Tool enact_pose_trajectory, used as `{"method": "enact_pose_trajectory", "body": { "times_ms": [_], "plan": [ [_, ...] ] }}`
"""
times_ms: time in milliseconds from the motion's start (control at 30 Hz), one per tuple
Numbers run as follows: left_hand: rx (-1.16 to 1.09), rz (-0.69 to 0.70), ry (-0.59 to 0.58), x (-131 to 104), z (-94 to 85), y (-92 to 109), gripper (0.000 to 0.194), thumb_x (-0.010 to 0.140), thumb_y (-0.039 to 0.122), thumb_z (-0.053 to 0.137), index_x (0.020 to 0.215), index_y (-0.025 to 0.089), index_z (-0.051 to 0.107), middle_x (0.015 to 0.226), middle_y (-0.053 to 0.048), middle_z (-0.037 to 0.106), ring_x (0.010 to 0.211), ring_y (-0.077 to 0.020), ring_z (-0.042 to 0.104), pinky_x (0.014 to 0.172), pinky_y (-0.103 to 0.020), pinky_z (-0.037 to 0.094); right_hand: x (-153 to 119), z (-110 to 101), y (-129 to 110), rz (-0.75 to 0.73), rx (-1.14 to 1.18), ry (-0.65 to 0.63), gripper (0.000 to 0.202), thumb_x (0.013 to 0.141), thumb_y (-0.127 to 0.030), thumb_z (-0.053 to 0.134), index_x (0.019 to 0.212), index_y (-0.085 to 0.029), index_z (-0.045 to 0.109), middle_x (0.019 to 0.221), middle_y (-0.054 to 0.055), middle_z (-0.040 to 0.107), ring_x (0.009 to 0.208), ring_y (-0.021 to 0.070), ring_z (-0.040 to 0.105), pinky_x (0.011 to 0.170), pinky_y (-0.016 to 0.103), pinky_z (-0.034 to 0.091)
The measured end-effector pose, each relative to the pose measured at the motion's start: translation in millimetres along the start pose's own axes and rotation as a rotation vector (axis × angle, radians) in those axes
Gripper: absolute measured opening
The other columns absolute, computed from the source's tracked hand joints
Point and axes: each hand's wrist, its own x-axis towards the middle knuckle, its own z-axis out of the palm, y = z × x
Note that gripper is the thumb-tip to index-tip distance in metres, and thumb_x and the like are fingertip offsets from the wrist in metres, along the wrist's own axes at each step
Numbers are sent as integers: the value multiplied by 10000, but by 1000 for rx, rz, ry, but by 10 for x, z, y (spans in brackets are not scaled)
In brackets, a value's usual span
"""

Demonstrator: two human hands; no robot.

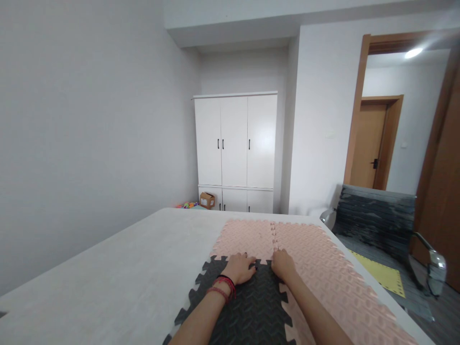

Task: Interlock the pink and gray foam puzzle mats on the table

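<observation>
A black foam mat tile point(257, 306) with toothed edges lies on the white table, bordered by pink foam mat tiles at its far and right sides. My left hand point(241, 268) rests palm down near its far edge, fingers stretched out. Curled fingers of my right hand point(283, 265) press at the tile's far right corner, where the black meets the pink; their tips are hidden. The far pink tile point(244, 235) seems to join the black one along the teeth. To the right runs a longer pink stretch point(323, 268), with a toothed seam between the two pink parts.
The white tabletop point(108, 278) extends left to the wall. Beyond it are a cardboard box point(207, 200), colourful small items point(187, 205) and a white cabinet point(235, 141). A dark chair point(375, 215) stands off the right edge, with a yellow sheet point(381, 272) near its seat.
</observation>
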Motion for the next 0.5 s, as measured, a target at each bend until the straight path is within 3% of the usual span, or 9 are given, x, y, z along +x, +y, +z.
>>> {"method": "enact_pose_trajectory", "body": {
  "times_ms": [200, 367, 500],
  "plan": [
    [-14, 10, -6, -19, -15, -18, 429, 890, 477, 425, 1218, 223, 534, 1176, -87, 601, 1073, -235, 560, 926, -477, 433, 113, -97, 228, -53, -3, -32, 294, 836, -210, 392, 968, -163, 651, 1005, 135, 677, 989, 231, 608, 791, 328, 448],
    [-8, 11, -2, 5, -30, -23, 412, 897, 472, 398, 1183, 229, 569, 1129, -83, 625, 1036, -233, 578, 894, -475, 448, 169, -71, 244, -153, -6, 8, 430, 857, -271, 387, 1257, -172, 507, 1339, 133, 524, 1242, 248, 442, 982, 424, 344],
    [-8, 24, 10, 35, -42, -61, 405, 883, 468, 381, 1167, 274, 597, 1107, -81, 641, 1023, -244, 591, 885, -460, 452, 206, 39, 182, -127, 10, 7, 448, 870, -346, 357, 1230, -138, 525, 1322, 157, 538, 1238, 262, 452, 1017, 453, 300]
  ]
}}
